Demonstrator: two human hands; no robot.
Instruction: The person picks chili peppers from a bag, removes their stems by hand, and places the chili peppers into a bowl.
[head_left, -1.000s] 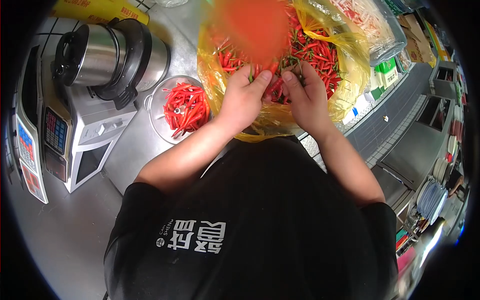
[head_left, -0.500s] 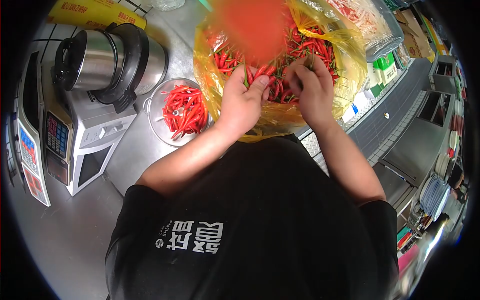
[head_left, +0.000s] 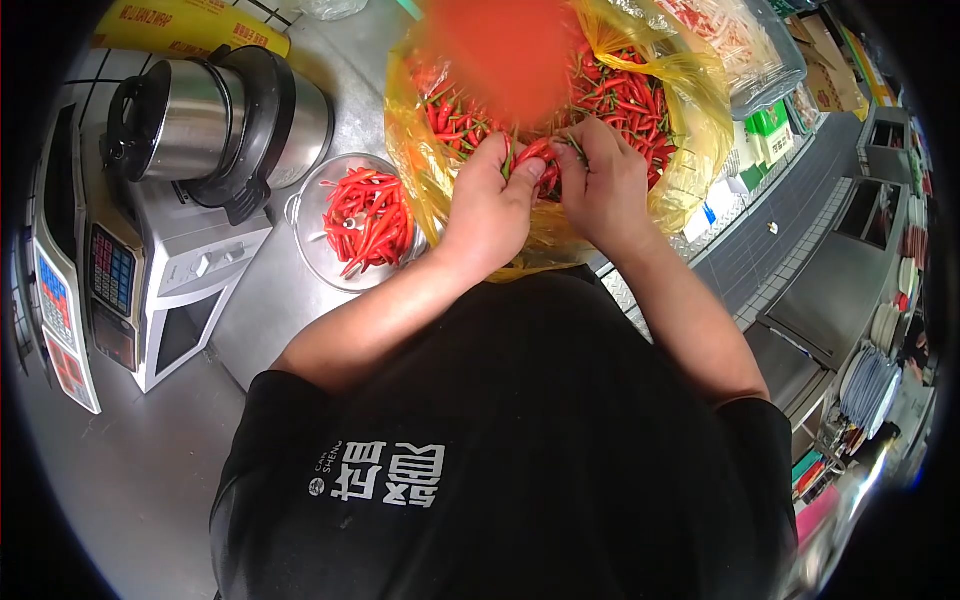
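Observation:
My left hand [head_left: 488, 212] is closed around a few red chili peppers [head_left: 538, 152], their tips poking out past the thumb. Close beside it, my right hand [head_left: 608, 185] pinches at the green stem end of a chili. Both hands are over a yellow plastic bag [head_left: 408, 165], open and full of red chilies [head_left: 632, 98] with green stems. To the left of the bag stands a clear bowl [head_left: 308, 252] with a metal blade hub in its middle. Red chilies without visible stems [head_left: 378, 232] lie in it.
A steel pot-like appliance [head_left: 185, 120] and scales [head_left: 112, 285] stand on the metal counter [head_left: 270, 320] at left. A bag of pale shredded food [head_left: 735, 45] is at upper right. An orange blur [head_left: 505, 50] covers part of the chilies.
My right hand has come left and down, meeting the chilies in my left hand, with its fingers now closed at a stem. My left hand stays almost in place.

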